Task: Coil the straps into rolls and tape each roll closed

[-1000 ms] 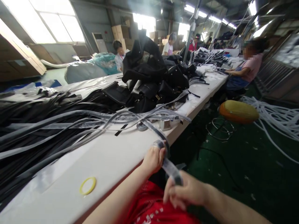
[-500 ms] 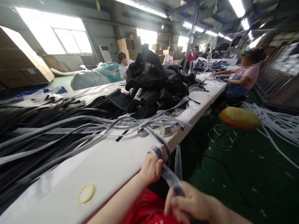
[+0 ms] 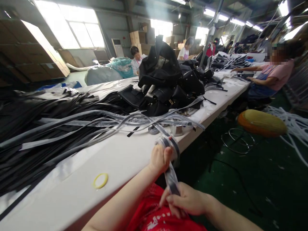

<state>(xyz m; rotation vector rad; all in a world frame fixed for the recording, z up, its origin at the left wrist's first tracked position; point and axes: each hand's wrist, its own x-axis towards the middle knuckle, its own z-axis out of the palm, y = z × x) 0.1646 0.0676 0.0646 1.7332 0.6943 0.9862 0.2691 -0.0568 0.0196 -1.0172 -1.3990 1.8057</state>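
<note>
While the grey strip (image 3: 170,176) is clasped by the left hand (image 3: 160,158), its length is slanted below those fingers and pinched by the right hand (image 3: 189,199).

A: What are the hands holding?

B: A long, flat strip (image 3: 171,178), dark grey to nearly black, with a cloudy whitish layer that looks like film.

A: How is it lying?

B: Part of it is gathered in curved loops in the left hand (image 3: 159,159), and these overlap the near edge of the table (image 3: 120,155) in this view. A short length slants down from there to the right hand (image 3: 189,199), on the person's side of that edge, clear of the table.

A: Slack?

B: Almost straight between the hands, its broad face showing.

A: And the rest?

B: Another stretch runs from the loops back over the table. I can't make out where it ends.
</note>
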